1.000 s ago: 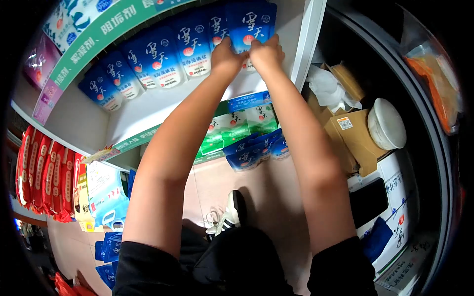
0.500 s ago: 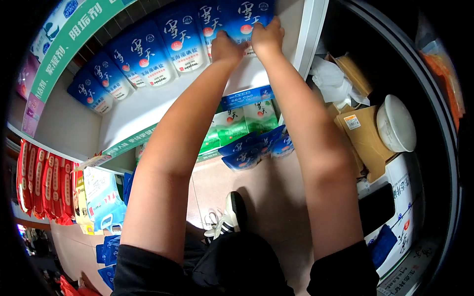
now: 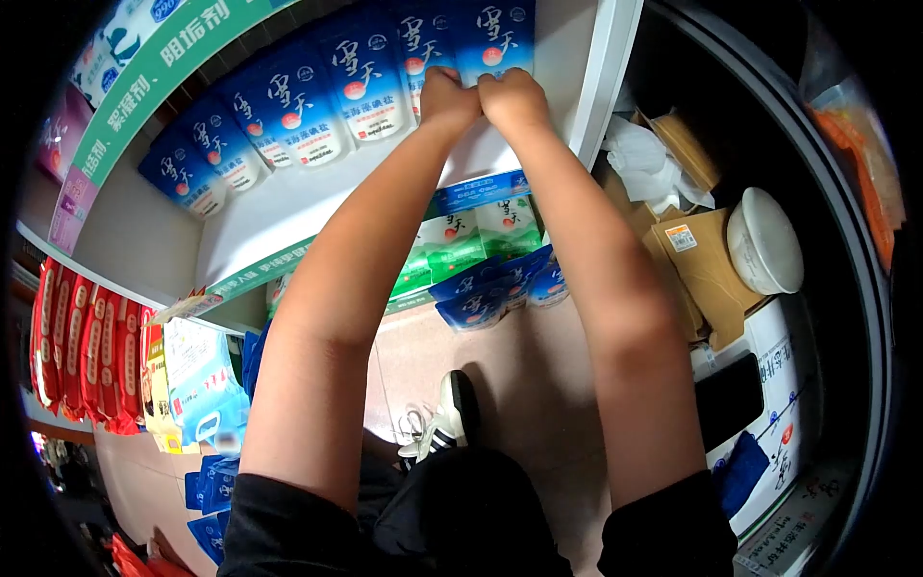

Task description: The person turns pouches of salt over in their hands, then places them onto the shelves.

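Both hands reach onto the upper white shelf (image 3: 250, 236), side by side and touching. My left hand (image 3: 449, 100) is closed at the lower edge of the blue and white pouches, fingers curled. My right hand (image 3: 512, 98) is closed at the bottom of the rightmost blue pouch (image 3: 494, 38), covering its lower part. What the fingertips hold, if anything, is hidden. Left of the hands, several blue and white pouches (image 3: 361, 67) stand upright in a row, overlapping. One pouch (image 3: 420, 43) stands just behind my left hand.
Green and white packs (image 3: 452, 245) and blue pouches (image 3: 478, 306) are below the shelf. On the right are a white bowl (image 3: 765, 240), a cardboard box (image 3: 700, 269) and a black phone-like object (image 3: 731, 402). Red bags (image 3: 91, 346) stand at the left.
My hands have come closer together and slightly lower on the front of the right-hand pouches. The view has shifted slightly.
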Demonstrator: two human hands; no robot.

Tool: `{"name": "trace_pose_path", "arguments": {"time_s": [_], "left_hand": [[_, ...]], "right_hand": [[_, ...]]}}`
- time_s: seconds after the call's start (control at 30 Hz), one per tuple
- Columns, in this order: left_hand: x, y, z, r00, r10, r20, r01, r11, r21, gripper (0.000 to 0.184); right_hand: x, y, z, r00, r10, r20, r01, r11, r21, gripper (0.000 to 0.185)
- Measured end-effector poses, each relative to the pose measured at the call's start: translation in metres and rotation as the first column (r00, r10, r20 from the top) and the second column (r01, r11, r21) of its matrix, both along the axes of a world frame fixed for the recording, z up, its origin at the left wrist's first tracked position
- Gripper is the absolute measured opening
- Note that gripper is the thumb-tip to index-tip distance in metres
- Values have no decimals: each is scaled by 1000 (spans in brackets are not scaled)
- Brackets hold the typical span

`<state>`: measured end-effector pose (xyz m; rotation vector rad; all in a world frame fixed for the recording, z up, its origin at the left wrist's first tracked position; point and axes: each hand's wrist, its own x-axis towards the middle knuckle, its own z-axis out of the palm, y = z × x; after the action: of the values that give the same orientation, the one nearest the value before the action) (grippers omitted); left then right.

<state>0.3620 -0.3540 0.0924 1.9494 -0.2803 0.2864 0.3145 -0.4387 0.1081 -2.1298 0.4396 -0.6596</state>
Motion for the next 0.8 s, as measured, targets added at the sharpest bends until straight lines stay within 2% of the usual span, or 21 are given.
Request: {"name": "trace_pose_path", "arguments": {"time_s": [0.13, 0.2, 0.23, 0.3, 0.33, 0.37, 0.4, 0.43, 0.47, 0.53, 0.6, 0.63, 0.67, 0.73, 0.77, 0.8], "left_hand": [[2, 3, -4, 1000, 0, -14, -1, 998, -58, 50], [-11, 8, 1, 994, -101, -29, 98, 990, -100, 32], [-20, 12, 5, 995, -95, -30, 92, 991, -102, 32], [-37, 22, 14, 951, -306, -43, 287, 925, -249, 28], [-52, 28, 24, 955, -295, -40, 276, 928, -251, 28], [-70, 34, 32, 935, -344, -83, 289, 878, -382, 24], [-88, 43, 38, 913, -390, -119, 282, 815, -507, 21], [-102, 51, 40, 913, -387, -133, 264, 805, -531, 20], [-111, 60, 37, 906, -398, -140, 257, 783, -567, 23], [-130, 80, 28, 891, -403, -208, 207, 770, -604, 28], [-159, 99, 18, 896, -398, -198, 138, 673, -726, 26], [-186, 107, 26, 901, -329, -282, -14, 628, -778, 26], [-197, 119, 16, 906, -319, -278, -16, 631, -776, 28], [-227, 145, 10, 864, -442, -240, -12, 460, -888, 31], [-244, 155, 6, 895, -373, -247, -46, 471, -881, 33], [-252, 167, -4, 866, -477, -151, 29, 351, -936, 34]], "right_hand": [[-1, 0, -2, 1000, 9, 21, -8, 1000, -25, 35], [-10, 6, 2, 981, -11, 191, 22, 998, -53, 32], [-15, 10, 6, 982, -5, 190, 15, 998, -55, 32], [-24, 22, 15, 956, -10, 294, 9, 1000, 4, 24], [-27, 26, 15, 955, 2, 296, -3, 1000, 1, 24], [-31, 30, 15, 929, 101, 357, -188, 958, 219, 21], [-35, 40, 15, 885, 183, 429, -372, 831, 413, 17], [-50, 54, 20, 880, 162, 447, -417, 715, 562, 11], [-66, 67, 21, 874, 187, 448, -438, 702, 562, 11], [-98, 93, 23, 849, 215, 483, -507, 590, 628, 9], [-132, 125, 23, 851, 207, 483, -506, 570, 648, 9], [-147, 139, 18, 838, 226, 497, -524, 586, 617, 10], [-158, 150, 9, 808, 263, 527, -570, 575, 587, 9], [-194, 175, 7, 792, 344, 504, -599, 596, 535, 12], [-207, 189, 1, 756, 364, 543, -639, 590, 494, 11], [-221, 197, -6, 745, 487, 456, -660, 638, 397, 22]]}}
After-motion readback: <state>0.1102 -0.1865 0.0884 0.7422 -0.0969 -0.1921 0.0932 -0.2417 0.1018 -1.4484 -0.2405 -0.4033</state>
